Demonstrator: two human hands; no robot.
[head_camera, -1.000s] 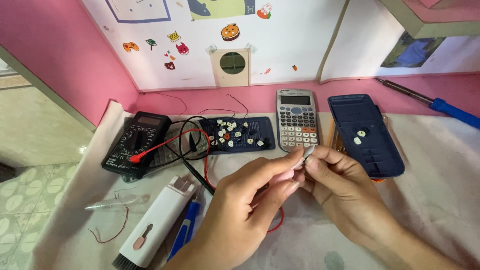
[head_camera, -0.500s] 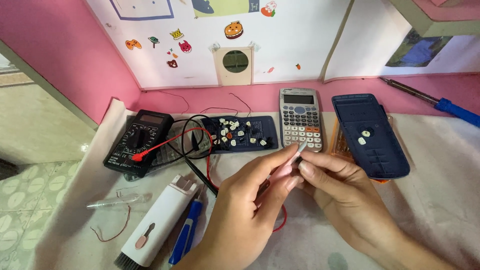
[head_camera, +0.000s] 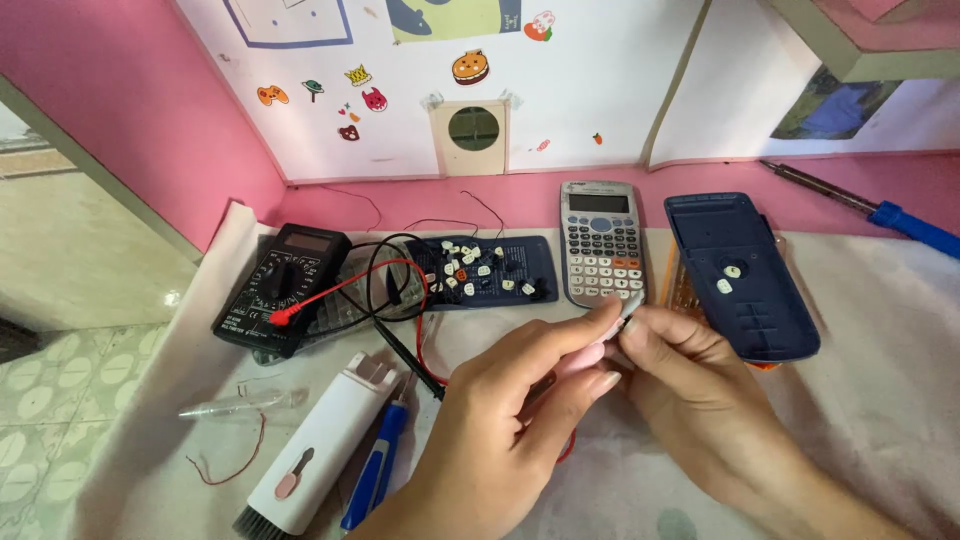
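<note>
My left hand (head_camera: 510, 410) and my right hand (head_camera: 690, 390) meet at the middle of the table, fingertips pinched together on a small grey piece (head_camera: 628, 308) that is mostly hidden between them. They hover just in front of a grey calculator (head_camera: 600, 240). To its left lies a dark blue calculator shell (head_camera: 490, 270) strewn with several loose white keys. To its right lies a dark blue cover (head_camera: 740, 270) with two white keys on it.
A black multimeter (head_camera: 285, 285) with red and black leads sits at the left. A white cleaning brush tool (head_camera: 320, 450), a blue pen (head_camera: 378, 470) and a clear dropper (head_camera: 240, 405) lie at the front left. A blue-handled soldering iron (head_camera: 880, 212) rests at the back right. White cloth (head_camera: 880, 360) covers the table.
Both hands have stayed pinched together on the small piece, shifting only slightly; the view has drifted a little. Nothing on the table has moved.
</note>
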